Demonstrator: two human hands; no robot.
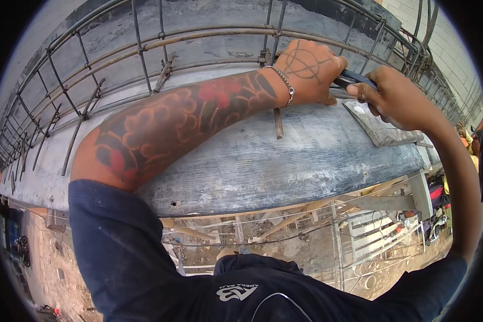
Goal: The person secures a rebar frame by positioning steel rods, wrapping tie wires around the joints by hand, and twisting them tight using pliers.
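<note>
My right hand (396, 96) is closed around dark-handled pincers (357, 79), which point left toward the rebar cage. Their jaws are hidden behind my other hand. My left hand (308, 67), with a chain bracelet at the wrist, reaches across to the right with its fingers curled down by the rebar (214, 35). What those fingers grip is hidden under the hand. Below the left wrist a short rusty bar end (279, 124) sticks out over the grey board (273, 166).
A flat grey scrap of board (378, 126) lies at the right end of the platform. Past the board's near edge the ground drops away, with a wooden pallet (378, 236) and debris below. At the far right edge other people (469, 142) are partly visible.
</note>
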